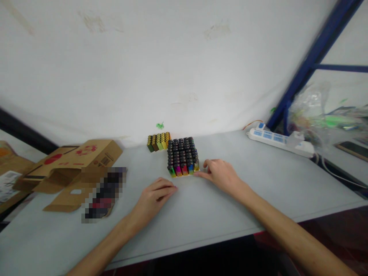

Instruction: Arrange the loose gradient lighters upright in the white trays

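A block of upright lighters [183, 155] with black tops and shiny coloured bodies stands in rows on the table, near the middle. Behind it to the left is a smaller group of yellow-topped lighters [159, 142]. My right hand [220, 172] rests at the block's front right corner, thumb tip close to or touching its lower edge, fingers curled and apart from the thumb. Just in front of the block on the left lies my left hand [158, 193], its fingers pressed together with the thumb; whatever is between them, if anything, is too small to make out.
An open cardboard box [100, 153] lies on the grey table [201, 218] at the left, beside a pixelated dark item [106, 193]. A white power strip [280, 141] with a cable sits at the back right. Clear plastic bags [310, 103] are beyond a blue frame [307, 65].
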